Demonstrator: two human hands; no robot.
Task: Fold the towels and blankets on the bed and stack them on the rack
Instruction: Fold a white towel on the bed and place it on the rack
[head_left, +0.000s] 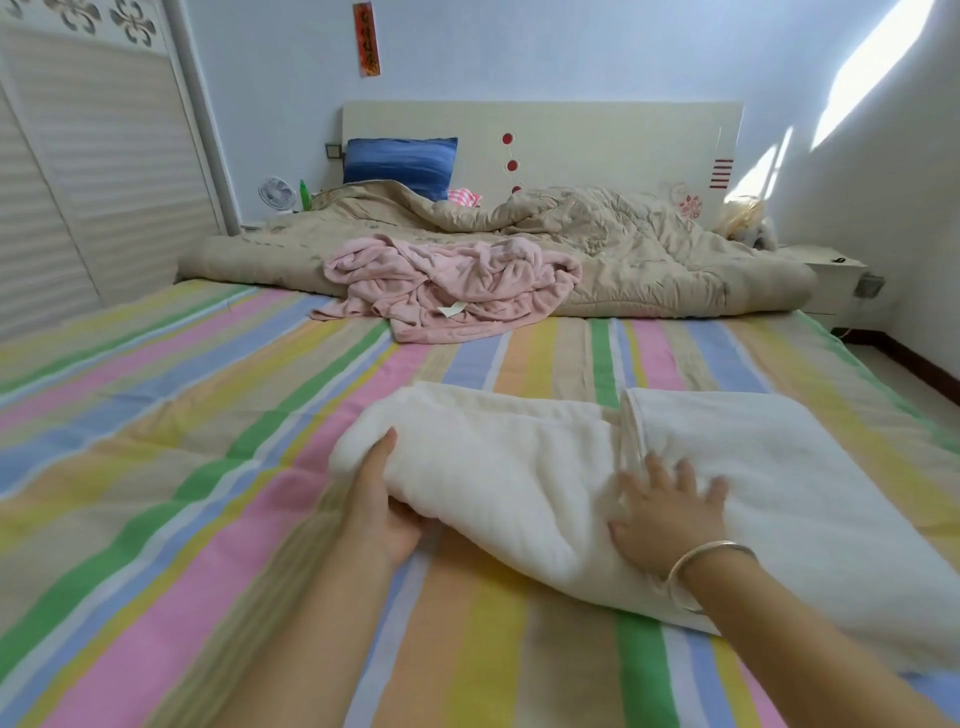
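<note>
Striped bed (156, 467) carried a white towel (493, 467) near its front edge; my left grip (387, 512) clamped its folded end, my right grip (670, 519) pressed flat, fingers apart; a pink blanket (452, 286) lay crumpled beyond.

A blue pillow (400, 161) leans on the headboard (597, 135), small white fan (277, 193) nearby.

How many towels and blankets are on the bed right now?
3: white towel nearest; pink blanket crumpled mid-bed; beige quilt bunched by the headboard; checked cloth beside the pillow unclear; others may be hidden.
</note>
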